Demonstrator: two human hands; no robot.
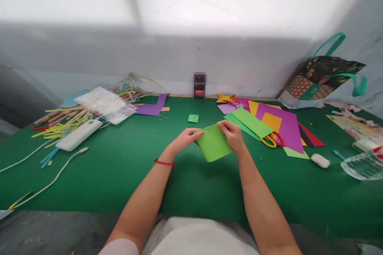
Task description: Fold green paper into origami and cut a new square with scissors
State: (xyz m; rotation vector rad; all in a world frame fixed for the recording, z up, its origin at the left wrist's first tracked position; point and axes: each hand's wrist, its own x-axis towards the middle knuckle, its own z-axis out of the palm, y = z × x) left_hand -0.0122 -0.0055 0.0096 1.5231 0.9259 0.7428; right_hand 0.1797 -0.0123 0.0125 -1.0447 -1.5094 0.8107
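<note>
A light green sheet of paper (pixel 214 145) is held up over the table between both hands, tilted toward me. My left hand (pixel 189 137) pinches its upper left corner, thumb in front. At the upper right edge my right hand (pixel 231 133) grips it between thumb and fingers. Beyond the sheet lies a small folded green paper (pixel 193 118), flat on the green table (pixel 128 175). To the right of my right hand are more green sheets (pixel 249 121), with scissors (pixel 271 140) with yellow and red handles partly under them.
Purple sheets (pixel 291 127) and other coloured papers spread at right, near a white case (pixel 320 161) and a clear plastic cup (pixel 363 166). At left lie paper strips (pixel 67 121), a white power bank (pixel 79 134) and a cable (pixel 60 175). A phone (pixel 200 85) leans on the wall; a bag (pixel 320 79) stands back right.
</note>
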